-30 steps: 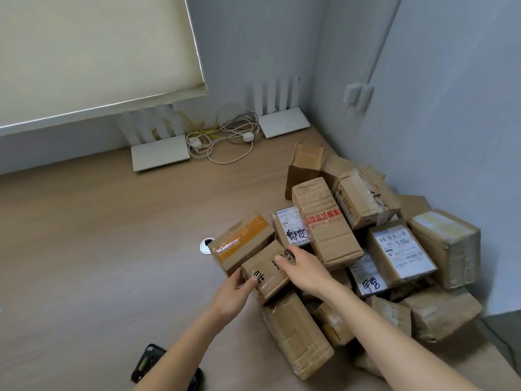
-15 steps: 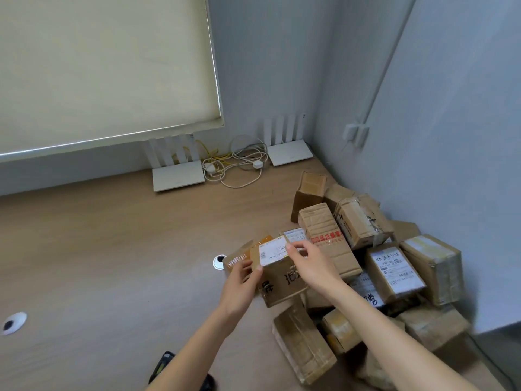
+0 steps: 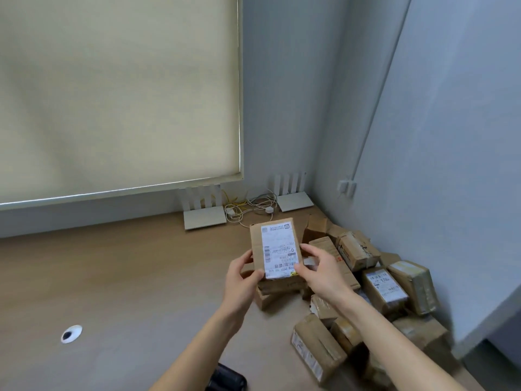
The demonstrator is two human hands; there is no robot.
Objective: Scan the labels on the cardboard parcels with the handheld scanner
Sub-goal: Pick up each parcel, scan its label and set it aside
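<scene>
1. One small brown cardboard parcel [image 3: 275,246] is held up above the light wooden desk [image 3: 118,280], with its white printed shipping label [image 3: 279,251] facing the camera and its long side roughly upright.
2. The left hand [image 3: 239,280] grips the parcel's lower left edge, thumb on the front face and fingers curled behind it.
3. The right hand [image 3: 321,273] clasps the lower right edge, its thumb resting on the label's bottom corner and the other fingers spread behind and beside the box.
4. Both forearms rise from the bottom edge of the view and converge on the parcel.
5. One dark handheld scanner [image 3: 227,379] lies on the desk at the bottom edge, beneath the left forearm and in neither hand; only part of it shows.
6. A heap of brown cardboard parcels [image 3: 366,294] fills the corner to the right; roughly a dozen can be counted, though overlap makes the number uncertain. At least two show white labels.
7. Two flat white routers [image 3: 204,217] with upright antennas stand against the back wall, with one tangle of white and yellow cables [image 3: 248,207] between them.
8. One round cable hole [image 3: 71,333] sits in the desk on the left.
9. One cream roller blind [image 3: 118,88] covers the window above.
</scene>
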